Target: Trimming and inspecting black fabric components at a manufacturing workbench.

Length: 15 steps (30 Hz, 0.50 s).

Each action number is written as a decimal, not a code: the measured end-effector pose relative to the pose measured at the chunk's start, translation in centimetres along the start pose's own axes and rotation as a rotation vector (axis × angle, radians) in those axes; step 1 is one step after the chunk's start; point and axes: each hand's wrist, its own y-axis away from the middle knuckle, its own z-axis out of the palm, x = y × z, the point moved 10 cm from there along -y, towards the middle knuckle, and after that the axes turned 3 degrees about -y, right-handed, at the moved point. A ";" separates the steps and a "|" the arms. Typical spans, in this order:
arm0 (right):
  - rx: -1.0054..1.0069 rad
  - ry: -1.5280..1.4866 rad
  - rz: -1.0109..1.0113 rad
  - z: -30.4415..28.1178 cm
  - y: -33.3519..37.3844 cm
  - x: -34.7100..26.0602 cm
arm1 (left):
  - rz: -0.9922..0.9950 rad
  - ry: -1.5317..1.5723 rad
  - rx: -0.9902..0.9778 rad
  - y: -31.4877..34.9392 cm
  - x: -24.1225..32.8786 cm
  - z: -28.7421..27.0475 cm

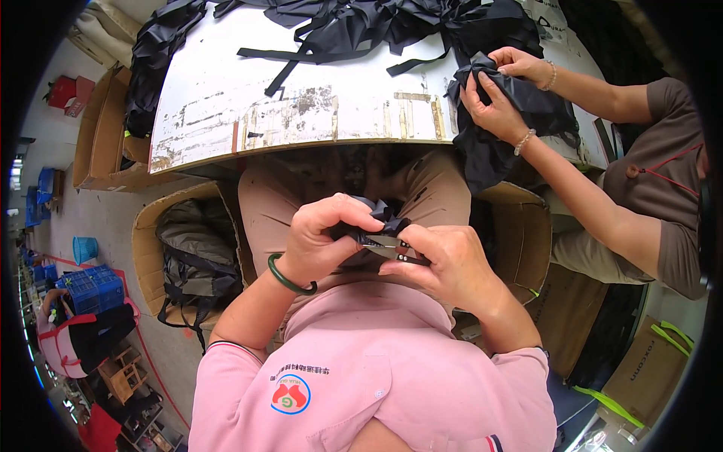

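own hands (454, 260) 2 | snips (385, 242) 1 | bangle (276, 273) 1 | beaded bracelets (523, 142) 2 | table (207, 102) 1

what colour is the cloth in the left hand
The cloth is black, best seen in the head view.

Cloth (361, 30) lies on a table (199, 98) across the frame's top; snips (385, 242) are at centre; middle left, a box (147, 252) holds a bag (197, 239); upper right, a co-worker (636, 226).
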 end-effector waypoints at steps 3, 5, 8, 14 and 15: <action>0.009 0.002 -0.015 0.0 0.0 0.0 | 0.007 -0.009 -0.008 0.0 0.1 0.0; 0.012 0.002 -0.017 0.0 0.1 0.0 | 0.011 -0.011 -0.008 0.0 0.1 0.0; 0.016 0.000 -0.020 0.1 0.2 0.0 | 0.009 -0.008 -0.009 0.1 0.1 0.1; 0.011 0.001 -0.010 0.1 0.3 0.3 | 0.004 -0.013 -0.007 0.1 -0.1 0.1; 0.005 -0.003 0.000 0.2 0.3 0.4 | 0.003 -0.013 -0.008 0.1 -0.1 0.1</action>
